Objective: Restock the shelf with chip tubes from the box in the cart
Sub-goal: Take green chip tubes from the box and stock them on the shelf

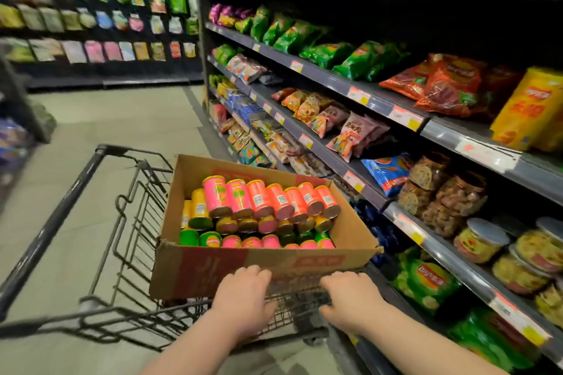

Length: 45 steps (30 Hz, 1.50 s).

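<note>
An open cardboard box (350,231) sits in a black wire cart (131,222) in front of me. It is full of chip tubes (262,201) lying on their sides: pink and orange ones on top, yellow and green ones below. My left hand (243,298) and my right hand (350,298) both grip the near rim of the cart, just under the box's front wall, fingers curled over the wire. The snack shelf (380,106) runs along my right side, its tiers stocked with bags and jars.
Yellow tall chip tubes (530,106) stand on the shelf at far right. Jars of snacks (481,240) fill a lower tier. A wall of hanging packets (91,9) closes the aisle's far end. Grey floor (106,119) lies to the left of the cart.
</note>
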Each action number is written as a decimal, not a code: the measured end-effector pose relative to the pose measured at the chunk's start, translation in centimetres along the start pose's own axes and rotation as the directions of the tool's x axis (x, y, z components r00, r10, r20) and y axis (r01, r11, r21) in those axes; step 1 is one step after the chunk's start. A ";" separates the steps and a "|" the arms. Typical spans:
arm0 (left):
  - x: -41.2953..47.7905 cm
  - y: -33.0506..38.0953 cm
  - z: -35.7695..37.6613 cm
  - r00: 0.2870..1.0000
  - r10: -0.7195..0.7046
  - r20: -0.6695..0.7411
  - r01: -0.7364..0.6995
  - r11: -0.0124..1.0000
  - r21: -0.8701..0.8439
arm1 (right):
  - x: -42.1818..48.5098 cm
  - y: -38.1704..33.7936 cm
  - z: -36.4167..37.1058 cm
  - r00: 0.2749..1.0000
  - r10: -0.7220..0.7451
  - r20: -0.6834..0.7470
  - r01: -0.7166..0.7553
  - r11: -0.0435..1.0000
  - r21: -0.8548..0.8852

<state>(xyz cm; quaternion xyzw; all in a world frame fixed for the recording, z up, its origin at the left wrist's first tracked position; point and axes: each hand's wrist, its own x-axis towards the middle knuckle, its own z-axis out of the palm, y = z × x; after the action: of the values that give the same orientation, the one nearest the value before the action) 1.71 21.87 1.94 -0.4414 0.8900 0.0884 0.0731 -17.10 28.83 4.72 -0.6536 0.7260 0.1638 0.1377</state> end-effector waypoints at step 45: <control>16.3 -18.2 2.9 0.569 -0.572 0.591 0.790 0.581 -0.198 | 31.5 -15.4 4.4 0.851 -0.280 0.444 -0.064 0.784 0.617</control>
<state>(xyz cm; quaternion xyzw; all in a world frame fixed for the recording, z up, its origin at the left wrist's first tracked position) 6.57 -0.94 -5.94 -0.7271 0.5487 0.3547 0.2108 -5.27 0.79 -13.15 -0.5473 0.6354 0.0795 0.5389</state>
